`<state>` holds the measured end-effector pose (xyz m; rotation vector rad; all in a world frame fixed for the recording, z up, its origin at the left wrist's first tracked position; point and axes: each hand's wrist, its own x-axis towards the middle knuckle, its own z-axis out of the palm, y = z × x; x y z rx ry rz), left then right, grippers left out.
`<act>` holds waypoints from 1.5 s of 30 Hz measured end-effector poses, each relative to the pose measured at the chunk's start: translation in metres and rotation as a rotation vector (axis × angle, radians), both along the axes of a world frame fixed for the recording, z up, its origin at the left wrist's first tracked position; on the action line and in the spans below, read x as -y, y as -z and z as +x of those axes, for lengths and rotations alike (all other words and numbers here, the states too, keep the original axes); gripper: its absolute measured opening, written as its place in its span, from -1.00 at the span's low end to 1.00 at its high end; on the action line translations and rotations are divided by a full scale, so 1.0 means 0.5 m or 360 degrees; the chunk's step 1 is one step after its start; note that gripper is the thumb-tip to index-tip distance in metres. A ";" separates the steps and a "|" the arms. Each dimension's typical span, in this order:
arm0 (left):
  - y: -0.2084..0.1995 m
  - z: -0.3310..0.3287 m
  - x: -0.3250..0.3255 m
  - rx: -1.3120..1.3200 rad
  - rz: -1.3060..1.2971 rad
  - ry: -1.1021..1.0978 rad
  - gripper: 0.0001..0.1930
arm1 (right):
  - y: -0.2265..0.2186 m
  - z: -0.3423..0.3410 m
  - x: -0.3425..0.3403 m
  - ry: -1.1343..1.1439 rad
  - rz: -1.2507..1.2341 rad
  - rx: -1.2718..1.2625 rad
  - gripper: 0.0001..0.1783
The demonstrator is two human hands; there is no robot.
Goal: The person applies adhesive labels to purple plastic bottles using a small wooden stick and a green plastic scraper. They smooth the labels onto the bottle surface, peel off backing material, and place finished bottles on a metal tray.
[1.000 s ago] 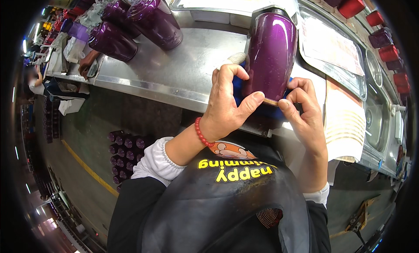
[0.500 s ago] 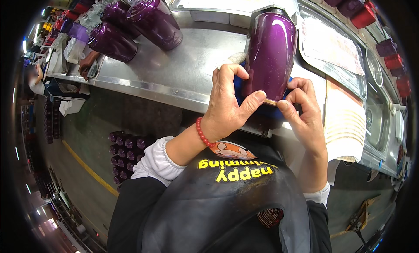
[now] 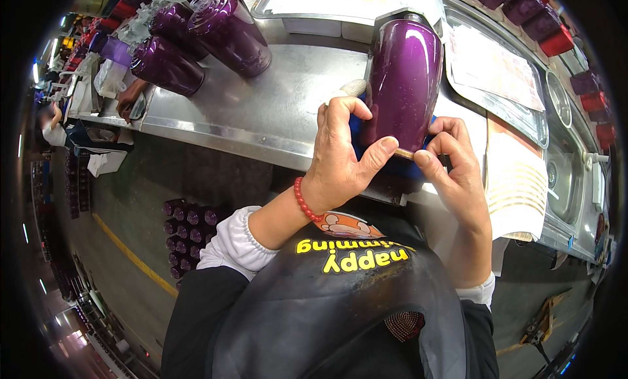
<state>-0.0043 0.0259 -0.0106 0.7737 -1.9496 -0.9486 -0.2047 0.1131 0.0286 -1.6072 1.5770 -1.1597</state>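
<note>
Lying on its side, neck away from you: one glossy purple bottle (image 3: 404, 81), at the near edge of the steel tabletop (image 3: 307, 78). Your left hand (image 3: 337, 150): forefinger bent against the bottle's left side, thumb on its near end, a hold round that corner. Your right hand (image 3: 461, 176): thumb and forefinger drawn close at the near end's right corner, beside a thin tan edge; whether they pinch it, you cannot tell. Holding both sides presumably steadies the smooth, curved body. Underneath, a blue support (image 3: 357, 127), probably there against rolling or scuffing. Beyond your left fingers, a pale rounded item (image 3: 354, 86), partly covered, kind uncertain. Toward the far left corner, several purple bottles (image 3: 232, 35), likely set back for elbow room. Toward the far edge, a metal tray (image 3: 280, 13) of white sheets, cut off above. Toward the near right corner, a gold-striped white cloth (image 3: 517, 189). Hidden: the bottle's underside and some fingertips.
</note>
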 end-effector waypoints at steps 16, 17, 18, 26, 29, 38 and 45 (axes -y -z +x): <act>-0.002 0.025 -0.025 -0.0083 -0.0997 -0.0023 -0.76 | 0.013 -0.009 0.008 -0.0055 0.0030 0.0024 -0.71; -0.006 0.020 -0.031 -0.0026 -0.1112 0.0034 -0.75 | 0.014 -0.009 0.007 -0.0057 0.0043 0.0018 -0.71; 0.002 0.017 -0.026 -0.0034 -0.1121 0.0001 -0.72 | 0.012 -0.010 0.007 -0.0059 0.0047 0.0011 -0.72; 0.019 0.057 -0.005 0.0081 -0.1223 -0.0029 -0.73 | 0.023 -0.026 0.010 -0.0111 0.0098 0.0017 -0.67; 0.007 0.050 0.009 0.0049 -0.1405 0.0083 -0.77 | 0.020 -0.030 0.010 -0.0157 0.0134 0.0044 -0.64; -0.026 0.013 0.046 0.0129 -0.1816 0.0486 -0.75 | 0.018 -0.043 0.011 -0.0278 0.0127 -0.0011 -0.69; -0.004 0.043 0.034 0.0068 -0.1299 0.0263 -0.64 | 0.005 -0.050 0.008 -0.0315 0.0157 0.0029 -0.66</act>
